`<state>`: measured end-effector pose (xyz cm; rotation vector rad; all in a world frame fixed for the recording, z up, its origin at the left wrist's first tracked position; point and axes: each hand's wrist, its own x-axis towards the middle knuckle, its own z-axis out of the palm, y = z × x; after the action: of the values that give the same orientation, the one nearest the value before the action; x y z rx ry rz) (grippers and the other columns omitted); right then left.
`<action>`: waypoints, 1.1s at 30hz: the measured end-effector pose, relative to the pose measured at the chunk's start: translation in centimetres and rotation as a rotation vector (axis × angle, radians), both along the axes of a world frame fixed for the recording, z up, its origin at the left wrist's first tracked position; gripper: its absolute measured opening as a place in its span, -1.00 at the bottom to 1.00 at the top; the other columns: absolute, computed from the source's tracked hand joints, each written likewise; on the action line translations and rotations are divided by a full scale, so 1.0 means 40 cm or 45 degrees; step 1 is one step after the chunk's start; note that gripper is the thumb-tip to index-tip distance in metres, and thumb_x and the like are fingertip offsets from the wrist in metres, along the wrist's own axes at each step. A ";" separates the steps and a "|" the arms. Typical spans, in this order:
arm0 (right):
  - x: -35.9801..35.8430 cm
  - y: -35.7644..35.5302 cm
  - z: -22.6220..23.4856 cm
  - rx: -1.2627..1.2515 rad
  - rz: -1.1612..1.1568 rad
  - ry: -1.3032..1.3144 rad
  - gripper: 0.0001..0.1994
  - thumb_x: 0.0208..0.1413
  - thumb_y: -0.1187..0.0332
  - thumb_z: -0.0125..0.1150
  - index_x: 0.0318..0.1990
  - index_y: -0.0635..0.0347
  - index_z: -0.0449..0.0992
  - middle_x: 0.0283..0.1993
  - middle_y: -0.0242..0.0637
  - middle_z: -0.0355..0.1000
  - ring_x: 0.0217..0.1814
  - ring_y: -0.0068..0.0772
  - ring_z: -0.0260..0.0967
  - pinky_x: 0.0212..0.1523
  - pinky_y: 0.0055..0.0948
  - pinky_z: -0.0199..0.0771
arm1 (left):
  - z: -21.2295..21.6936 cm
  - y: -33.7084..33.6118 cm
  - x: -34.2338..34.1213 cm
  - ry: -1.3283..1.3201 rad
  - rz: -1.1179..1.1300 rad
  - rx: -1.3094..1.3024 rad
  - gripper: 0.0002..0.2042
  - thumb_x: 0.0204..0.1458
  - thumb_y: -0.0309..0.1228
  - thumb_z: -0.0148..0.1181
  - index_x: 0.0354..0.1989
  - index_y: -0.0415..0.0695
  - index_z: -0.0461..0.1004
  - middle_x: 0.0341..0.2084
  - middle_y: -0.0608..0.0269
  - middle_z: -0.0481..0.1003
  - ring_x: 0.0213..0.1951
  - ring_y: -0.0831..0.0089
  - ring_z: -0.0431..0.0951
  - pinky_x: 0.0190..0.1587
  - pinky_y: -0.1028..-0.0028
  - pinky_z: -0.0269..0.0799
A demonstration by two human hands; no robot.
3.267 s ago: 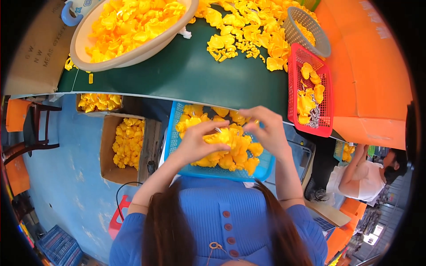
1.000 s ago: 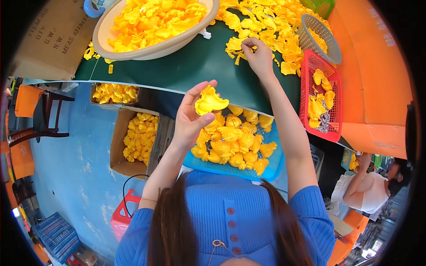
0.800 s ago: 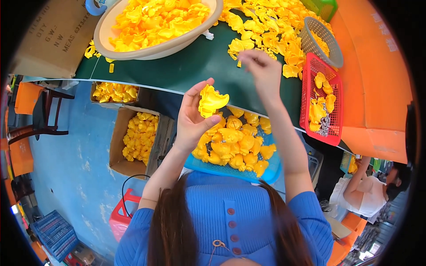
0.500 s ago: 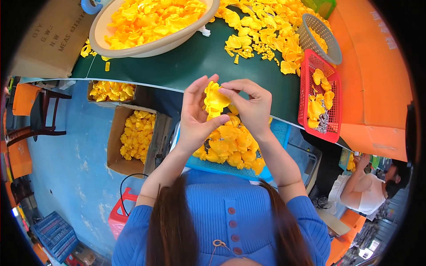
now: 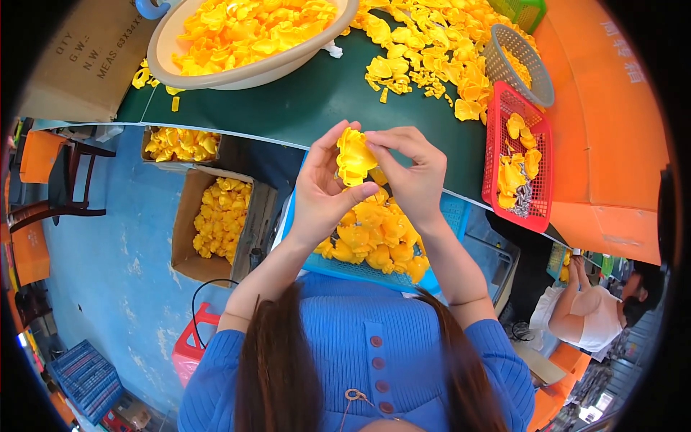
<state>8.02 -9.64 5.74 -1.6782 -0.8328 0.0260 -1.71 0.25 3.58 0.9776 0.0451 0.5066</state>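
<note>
Between my two hands is a yellow moulded plastic part (image 5: 355, 157), thin and curved like a shell. My left hand (image 5: 320, 183) is curled around its left side, with the thumb below it. The fingertips of my right hand (image 5: 414, 169) pinch its right edge. Whether a smaller piece is also between those fingertips cannot be seen. Just below my hands, a blue basket (image 5: 452, 214) holds a heap of yellow plastic parts (image 5: 381, 241) with rounded shapes.
On the green table (image 5: 288, 119) stand a large beige basin (image 5: 266, 75) of yellow parts, a loose pile (image 5: 425, 54), a grey basket (image 5: 536, 90) and a red basket (image 5: 548, 173). Cardboard boxes (image 5: 188, 223) and a red stool (image 5: 191, 342) are left. Another person (image 5: 586, 309) works at right.
The yellow part has turned slightly in my hands and shows more of its face. My right hand has shifted a little to the right, still at the part's edge.
</note>
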 end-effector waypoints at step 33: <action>-0.016 -0.192 0.030 -0.312 0.062 -0.546 -0.47 -0.14 0.37 0.28 0.07 0.26 0.34 -0.10 -0.11 0.34 -0.12 -0.12 0.31 -0.14 -0.32 0.37 | 0.019 -0.083 0.064 0.158 -0.077 0.155 -0.32 -0.18 -0.69 0.23 0.19 -0.25 0.10 0.10 0.05 0.25 0.09 0.38 0.31 0.11 0.44 0.26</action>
<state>7.40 -17.32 6.93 -1.9266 -1.2305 -0.2128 0.85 -3.05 4.32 1.1259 0.0964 0.3964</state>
